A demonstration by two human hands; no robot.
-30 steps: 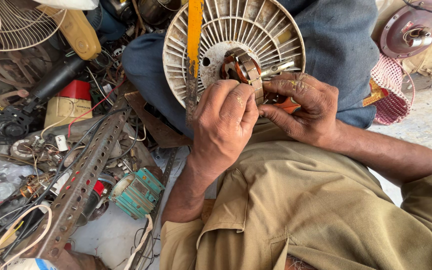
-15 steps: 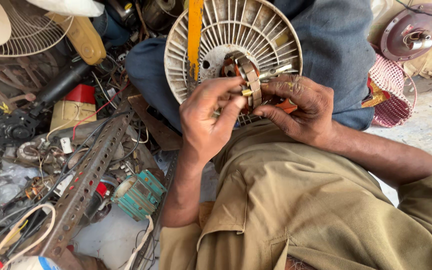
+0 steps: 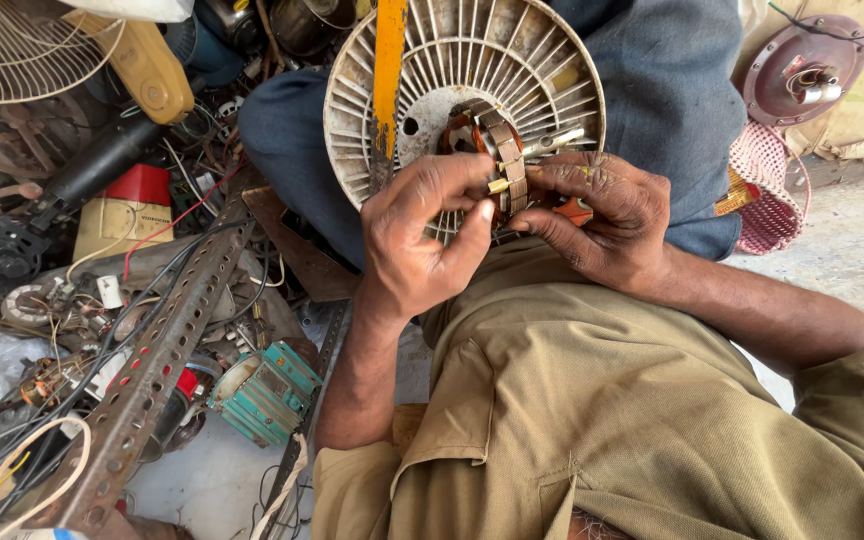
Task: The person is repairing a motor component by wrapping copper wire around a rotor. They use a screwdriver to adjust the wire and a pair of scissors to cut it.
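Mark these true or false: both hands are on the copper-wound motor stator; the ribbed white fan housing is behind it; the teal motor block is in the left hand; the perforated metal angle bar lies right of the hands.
1. Left hand and right hand touch the copper-wound motor stator: true.
2. Ribbed white fan housing behind it: true.
3. Teal motor block in the left hand: false; it lies among the clutter.
4. Perforated metal angle bar right of the hands: false; it lies left.
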